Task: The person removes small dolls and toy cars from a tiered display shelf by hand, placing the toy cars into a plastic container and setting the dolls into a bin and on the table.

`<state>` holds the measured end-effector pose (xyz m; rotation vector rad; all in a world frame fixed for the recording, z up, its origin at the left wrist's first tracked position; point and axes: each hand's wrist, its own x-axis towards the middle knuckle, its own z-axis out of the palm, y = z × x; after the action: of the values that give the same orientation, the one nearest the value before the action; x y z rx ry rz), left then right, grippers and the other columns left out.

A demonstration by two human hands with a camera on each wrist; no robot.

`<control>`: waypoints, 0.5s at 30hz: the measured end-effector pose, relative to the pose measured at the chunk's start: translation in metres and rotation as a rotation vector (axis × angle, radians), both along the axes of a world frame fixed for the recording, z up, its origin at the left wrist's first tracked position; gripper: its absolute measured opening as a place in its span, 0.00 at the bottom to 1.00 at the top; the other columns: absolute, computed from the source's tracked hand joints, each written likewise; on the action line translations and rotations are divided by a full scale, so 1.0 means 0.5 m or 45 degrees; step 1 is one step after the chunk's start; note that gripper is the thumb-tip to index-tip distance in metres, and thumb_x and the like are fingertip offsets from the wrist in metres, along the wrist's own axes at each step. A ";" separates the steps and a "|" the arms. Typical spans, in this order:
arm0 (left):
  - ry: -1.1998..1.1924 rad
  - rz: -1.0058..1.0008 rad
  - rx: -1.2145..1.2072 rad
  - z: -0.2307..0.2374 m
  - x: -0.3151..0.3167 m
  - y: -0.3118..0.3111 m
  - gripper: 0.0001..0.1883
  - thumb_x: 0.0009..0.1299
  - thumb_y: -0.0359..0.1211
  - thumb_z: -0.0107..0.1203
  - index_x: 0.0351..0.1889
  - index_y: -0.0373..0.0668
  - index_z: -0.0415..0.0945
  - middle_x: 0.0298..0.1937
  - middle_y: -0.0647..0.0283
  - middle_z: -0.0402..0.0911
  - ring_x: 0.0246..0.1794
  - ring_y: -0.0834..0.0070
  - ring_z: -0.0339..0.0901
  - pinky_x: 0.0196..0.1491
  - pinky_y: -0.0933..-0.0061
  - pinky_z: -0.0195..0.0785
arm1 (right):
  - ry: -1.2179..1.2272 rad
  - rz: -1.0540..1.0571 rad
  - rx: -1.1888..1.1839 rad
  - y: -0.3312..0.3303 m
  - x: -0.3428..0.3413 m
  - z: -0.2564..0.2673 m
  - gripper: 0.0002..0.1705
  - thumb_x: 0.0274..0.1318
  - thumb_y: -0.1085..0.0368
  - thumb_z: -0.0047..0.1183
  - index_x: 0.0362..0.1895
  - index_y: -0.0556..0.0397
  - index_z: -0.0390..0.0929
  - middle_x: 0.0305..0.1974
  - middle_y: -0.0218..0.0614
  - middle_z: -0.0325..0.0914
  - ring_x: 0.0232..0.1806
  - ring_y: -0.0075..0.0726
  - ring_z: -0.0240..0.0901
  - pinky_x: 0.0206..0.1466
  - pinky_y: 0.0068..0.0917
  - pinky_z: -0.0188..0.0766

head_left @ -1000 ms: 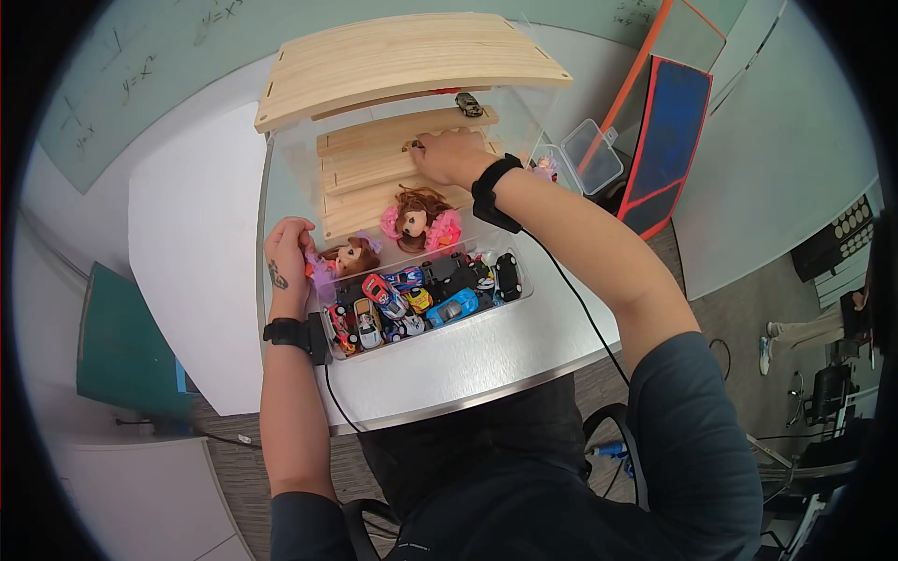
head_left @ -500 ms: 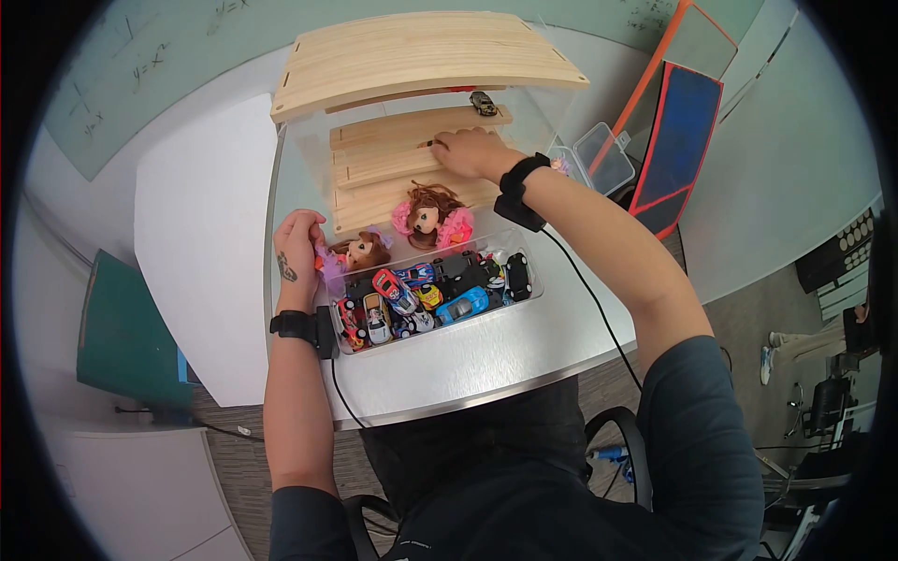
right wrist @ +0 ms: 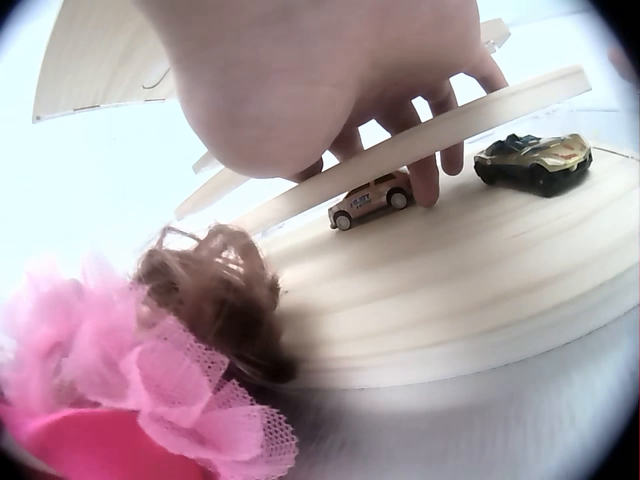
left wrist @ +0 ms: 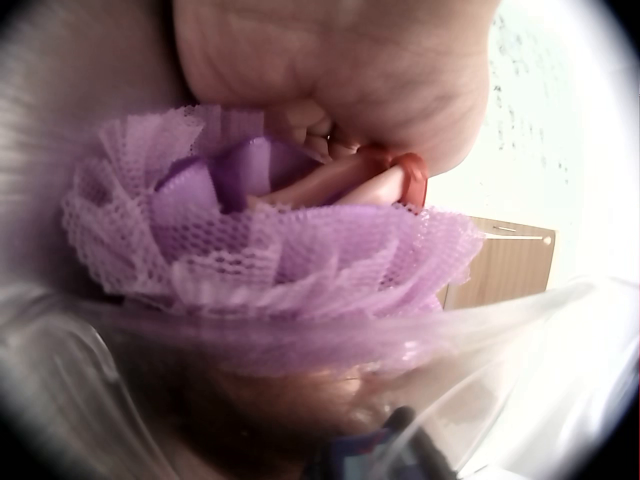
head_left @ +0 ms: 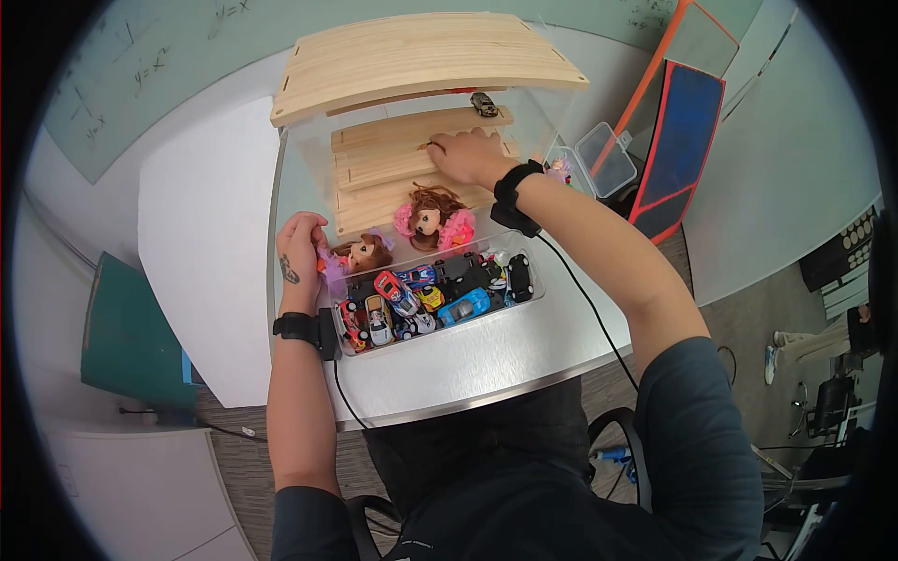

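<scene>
My right hand (head_left: 465,157) reaches over the stepped wooden shelf (head_left: 374,171), its fingers and thumb pinching a small tan toy car (right wrist: 372,203). A pale slat crosses in front of these fingers in the right wrist view. Nearby on the board sits a gold toy car (right wrist: 535,163). At the shelf's left side rests my left hand (head_left: 301,251), its fingers loosely curled beside a doll in a lilac dress (left wrist: 290,255). That doll's legs and red shoes lie under the palm in the left wrist view. A doll in pink (head_left: 435,222) lies between the steps and the bin.
A clear plastic bin (head_left: 444,338) heaped with toy cars stands before the dolls. Over the steps juts a wooden top board (head_left: 426,61). One dark car (head_left: 484,104) is on the highest step. At right are another doll (head_left: 558,170) and a clear open box (head_left: 606,157).
The whole head view has shifted slightly to the right. My right hand stays over the steps, and less of the toy car shows past its fingertips. The left hand has stayed beside the lilac doll.
</scene>
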<state>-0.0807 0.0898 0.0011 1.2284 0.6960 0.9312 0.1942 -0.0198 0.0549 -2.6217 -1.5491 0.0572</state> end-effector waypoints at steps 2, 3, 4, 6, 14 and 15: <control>0.000 0.001 -0.003 0.001 0.000 -0.001 0.07 0.65 0.29 0.49 0.27 0.39 0.75 0.18 0.71 0.65 0.16 0.84 0.61 0.21 0.82 0.51 | 0.047 -0.006 0.022 0.006 0.006 -0.004 0.28 0.64 0.44 0.31 0.59 0.39 0.74 0.58 0.44 0.74 0.62 0.61 0.63 0.62 0.72 0.48; -0.007 0.001 -0.006 0.001 0.000 -0.001 0.07 0.65 0.29 0.49 0.27 0.39 0.75 0.18 0.71 0.65 0.16 0.84 0.61 0.21 0.82 0.51 | 0.061 0.003 0.041 0.006 0.011 -0.006 0.28 0.64 0.45 0.31 0.58 0.39 0.74 0.58 0.44 0.73 0.62 0.61 0.63 0.62 0.72 0.48; -0.013 0.000 -0.009 0.001 0.001 -0.001 0.07 0.65 0.29 0.49 0.27 0.39 0.75 0.18 0.71 0.65 0.16 0.84 0.61 0.21 0.82 0.51 | 0.075 0.011 0.059 0.005 0.014 -0.007 0.28 0.63 0.45 0.32 0.58 0.39 0.75 0.59 0.44 0.73 0.62 0.61 0.62 0.63 0.72 0.48; -0.016 0.003 -0.011 0.000 0.001 -0.001 0.07 0.65 0.29 0.49 0.27 0.39 0.75 0.18 0.71 0.65 0.16 0.84 0.61 0.21 0.82 0.51 | 0.056 0.014 0.071 0.003 0.018 -0.013 0.27 0.63 0.46 0.32 0.58 0.39 0.75 0.59 0.43 0.73 0.62 0.60 0.63 0.63 0.72 0.48; -0.019 0.000 -0.012 -0.002 0.001 0.001 0.07 0.65 0.29 0.49 0.27 0.38 0.75 0.18 0.72 0.65 0.17 0.84 0.61 0.21 0.82 0.51 | 0.122 0.216 0.169 -0.008 0.055 -0.032 0.25 0.64 0.48 0.31 0.58 0.36 0.75 0.59 0.44 0.71 0.62 0.60 0.63 0.64 0.65 0.52; -0.013 0.003 -0.010 -0.002 0.001 0.001 0.07 0.65 0.29 0.49 0.27 0.38 0.76 0.18 0.72 0.65 0.17 0.84 0.61 0.21 0.82 0.51 | 0.078 0.179 0.136 -0.009 0.056 -0.034 0.25 0.64 0.48 0.31 0.58 0.35 0.75 0.59 0.42 0.72 0.61 0.59 0.63 0.63 0.64 0.53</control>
<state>-0.0803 0.0904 -0.0001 1.2158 0.6926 0.9354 0.2221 -0.0243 0.0380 -2.4051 -1.6654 0.0625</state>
